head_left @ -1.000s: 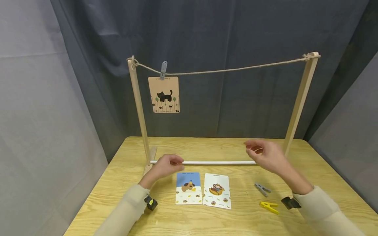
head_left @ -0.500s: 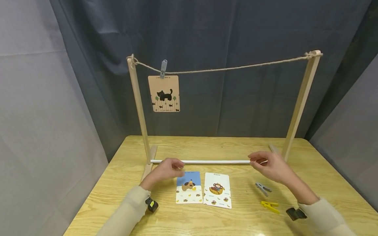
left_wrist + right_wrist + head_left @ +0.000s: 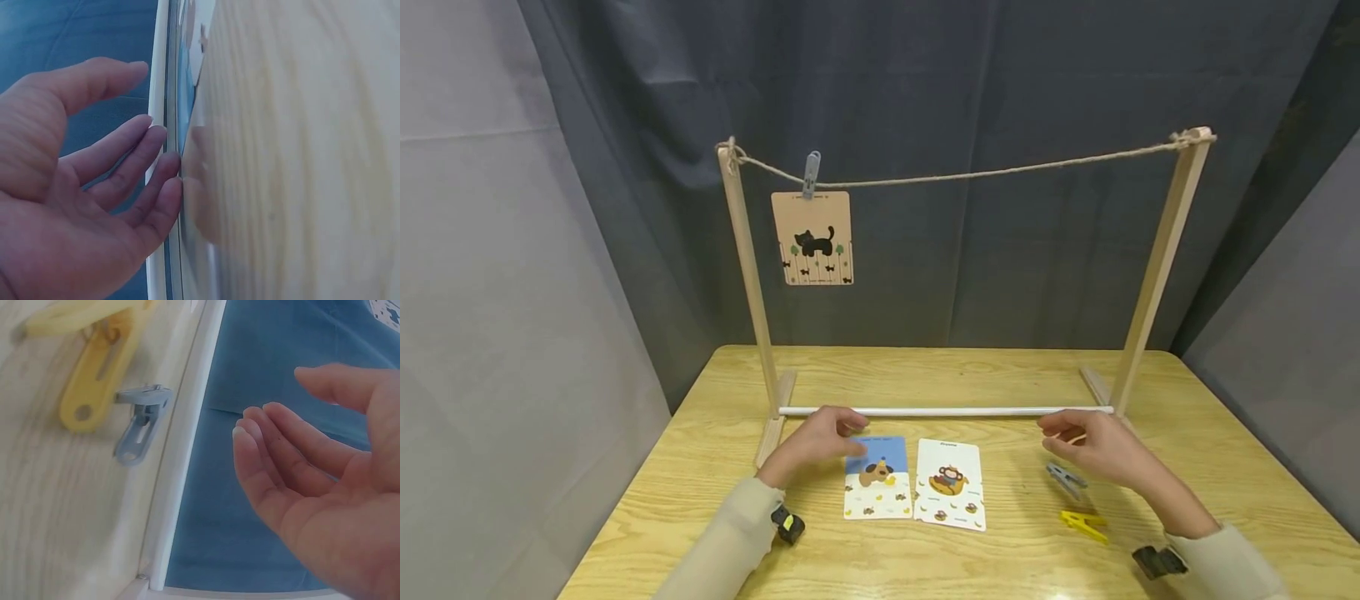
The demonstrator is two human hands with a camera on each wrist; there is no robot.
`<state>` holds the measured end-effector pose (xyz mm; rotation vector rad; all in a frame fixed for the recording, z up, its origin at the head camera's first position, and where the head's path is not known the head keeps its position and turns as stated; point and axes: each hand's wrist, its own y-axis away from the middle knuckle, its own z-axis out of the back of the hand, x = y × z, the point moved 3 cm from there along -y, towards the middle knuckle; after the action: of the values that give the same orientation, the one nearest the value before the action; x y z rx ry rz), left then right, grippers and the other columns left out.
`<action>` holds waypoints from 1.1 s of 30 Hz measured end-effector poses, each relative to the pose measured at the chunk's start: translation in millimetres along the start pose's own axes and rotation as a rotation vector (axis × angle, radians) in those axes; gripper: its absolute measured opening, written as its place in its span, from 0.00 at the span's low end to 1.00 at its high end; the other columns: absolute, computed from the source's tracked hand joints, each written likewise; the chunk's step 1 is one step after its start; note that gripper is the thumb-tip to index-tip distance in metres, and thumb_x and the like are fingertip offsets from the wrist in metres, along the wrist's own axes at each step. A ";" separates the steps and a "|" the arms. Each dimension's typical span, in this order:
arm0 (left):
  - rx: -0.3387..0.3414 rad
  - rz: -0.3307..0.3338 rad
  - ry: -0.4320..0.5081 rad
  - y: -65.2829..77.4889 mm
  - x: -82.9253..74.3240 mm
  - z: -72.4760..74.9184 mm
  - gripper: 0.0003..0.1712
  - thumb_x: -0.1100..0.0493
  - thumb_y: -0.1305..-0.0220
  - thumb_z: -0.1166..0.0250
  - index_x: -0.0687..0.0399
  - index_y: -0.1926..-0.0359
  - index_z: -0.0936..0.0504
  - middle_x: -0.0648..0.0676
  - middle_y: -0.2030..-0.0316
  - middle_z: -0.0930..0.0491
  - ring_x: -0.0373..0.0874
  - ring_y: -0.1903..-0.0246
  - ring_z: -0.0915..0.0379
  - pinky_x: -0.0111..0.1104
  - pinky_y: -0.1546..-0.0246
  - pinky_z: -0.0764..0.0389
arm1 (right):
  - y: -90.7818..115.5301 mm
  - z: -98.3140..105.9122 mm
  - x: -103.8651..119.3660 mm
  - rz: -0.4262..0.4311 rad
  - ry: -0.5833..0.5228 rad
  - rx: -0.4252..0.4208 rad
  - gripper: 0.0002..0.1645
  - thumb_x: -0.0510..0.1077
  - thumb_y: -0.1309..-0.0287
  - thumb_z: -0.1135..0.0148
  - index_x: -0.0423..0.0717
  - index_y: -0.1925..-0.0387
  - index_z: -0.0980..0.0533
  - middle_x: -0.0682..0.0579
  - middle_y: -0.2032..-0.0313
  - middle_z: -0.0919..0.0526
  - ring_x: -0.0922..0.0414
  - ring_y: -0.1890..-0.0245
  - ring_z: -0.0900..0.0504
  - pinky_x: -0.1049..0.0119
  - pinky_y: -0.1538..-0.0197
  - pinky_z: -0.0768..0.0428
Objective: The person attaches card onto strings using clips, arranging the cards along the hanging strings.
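Note:
Over the top left corner of the dog card is my left hand, thumb and fingers apart with nothing between them. Its fingertips come close to the tabletop in the left wrist view. Beside that card lies a white monkey card. My right hand hovers just above the grey clothespin, fingers loosely bent and holding nothing. A yellow clothespin lies a little nearer to me; both clothespins show in the right wrist view. A cat card hangs from the string by another grey clothespin.
A wooden frame carries the string between its left post and right post. A white rod joins the posts low down, behind the cards. Dark curtain hangs behind the wooden table.
My right hand has come down and toward me, from behind the grey clothespin to just above it. My left hand has lowered slightly to the dog card's corner. Cards and clothespins stay put.

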<state>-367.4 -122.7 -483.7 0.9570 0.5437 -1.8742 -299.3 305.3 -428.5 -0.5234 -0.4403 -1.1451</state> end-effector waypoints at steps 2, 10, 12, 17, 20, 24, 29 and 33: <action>0.005 0.002 0.004 -0.2 0.4 -0.7 0.29 0.56 0.39 0.24 0.56 0.38 0.18 0.56 0.41 0.18 0.54 0.43 0.24 0.49 0.43 0.22 | 1.5 -0.9 -1.8 -0.001 0.006 0.001 0.19 0.47 0.32 0.32 0.42 0.44 0.17 0.44 0.52 0.12 0.52 0.57 0.13 0.68 0.57 0.16; 0.021 0.002 0.000 0.0 -0.1 -1.3 0.31 0.58 0.42 0.22 0.61 0.38 0.19 0.58 0.41 0.19 0.57 0.42 0.24 0.50 0.41 0.23 | 7.2 -4.4 -10.7 0.035 0.009 0.026 0.20 0.45 0.34 0.29 0.37 0.46 0.17 0.42 0.53 0.12 0.52 0.59 0.13 0.67 0.60 0.16; 0.024 0.010 -0.006 0.3 0.3 -1.3 0.32 0.59 0.42 0.22 0.61 0.38 0.19 0.58 0.41 0.19 0.56 0.42 0.24 0.49 0.41 0.23 | 8.0 -5.6 -14.7 0.033 0.013 0.037 0.21 0.44 0.35 0.29 0.35 0.46 0.17 0.41 0.53 0.12 0.53 0.60 0.13 0.67 0.60 0.16; 0.028 0.014 -0.010 -0.1 0.9 -0.7 0.31 0.60 0.44 0.21 0.61 0.39 0.18 0.58 0.43 0.18 0.54 0.44 0.24 0.49 0.41 0.23 | 10.3 -8.2 -23.2 -0.027 0.029 0.059 0.24 0.45 0.36 0.28 0.33 0.44 0.19 0.39 0.52 0.13 0.51 0.59 0.13 0.67 0.62 0.17; 0.040 0.023 -0.011 0.1 2.2 0.2 0.32 0.59 0.44 0.20 0.60 0.39 0.19 0.57 0.43 0.19 0.53 0.43 0.25 0.49 0.41 0.23 | 11.2 -8.8 -26.3 -0.078 0.029 0.066 0.26 0.45 0.37 0.28 0.32 0.43 0.20 0.39 0.51 0.13 0.50 0.58 0.14 0.67 0.62 0.17; 0.061 0.032 -0.019 1.8 3.0 1.0 0.33 0.58 0.44 0.20 0.58 0.38 0.19 0.56 0.43 0.20 0.52 0.43 0.26 0.49 0.41 0.24 | 12.0 -9.5 -28.9 -0.124 0.034 0.077 0.27 0.47 0.38 0.26 0.34 0.43 0.20 0.41 0.51 0.13 0.51 0.58 0.14 0.66 0.64 0.18; 0.073 0.030 -0.052 3.2 1.3 0.2 0.34 0.57 0.46 0.18 0.57 0.39 0.19 0.56 0.43 0.21 0.52 0.43 0.27 0.49 0.41 0.24 | 13.1 -11.3 -31.9 -0.162 0.022 0.132 0.27 0.48 0.38 0.26 0.34 0.45 0.20 0.44 0.53 0.13 0.51 0.58 0.15 0.62 0.63 0.18; 0.070 0.023 -0.082 2.6 -0.5 -1.4 0.35 0.57 0.48 0.17 0.58 0.40 0.19 0.56 0.45 0.21 0.52 0.44 0.27 0.49 0.41 0.24 | 13.9 -13.2 -36.6 -0.179 0.013 0.175 0.26 0.47 0.37 0.27 0.33 0.45 0.20 0.44 0.52 0.14 0.49 0.55 0.15 0.58 0.58 0.17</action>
<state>-364.4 -122.6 -484.1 0.9240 0.4185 -1.9134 -298.4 328.7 -462.5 -0.3288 -0.5792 -1.2675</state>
